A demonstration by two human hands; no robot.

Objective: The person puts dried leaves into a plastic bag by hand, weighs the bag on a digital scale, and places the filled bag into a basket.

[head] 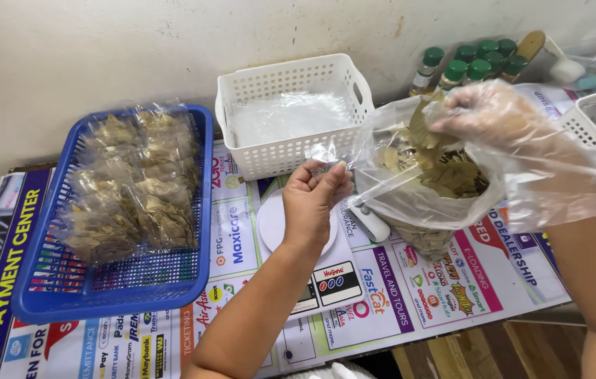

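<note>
step: pulling dried leaves [445,172] from big bag [424,203]
left hand [315,196]: pinches small clear bag [326,151] over scale [273,221]
right hand [494,116]: gloved, closed on leaves at bag mouth
next: needs small bag mouth held open

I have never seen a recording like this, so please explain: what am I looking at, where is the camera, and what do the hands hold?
There is one picture, taken by a camera worn on a person's head, looking down at their own two hands. No machine is involved. The left hand is bare and pinches the edge of a clear bag of dried leaves. The right hand, in a thin plastic glove, reaches into that bag and holds some leaves. Under the left hand sits a small white scale. On the table, covered by a printed poster, are a blue basket of packed leaf packets and a white basket holding clear plastic. Green-capped bottles stand by the wall.
</note>
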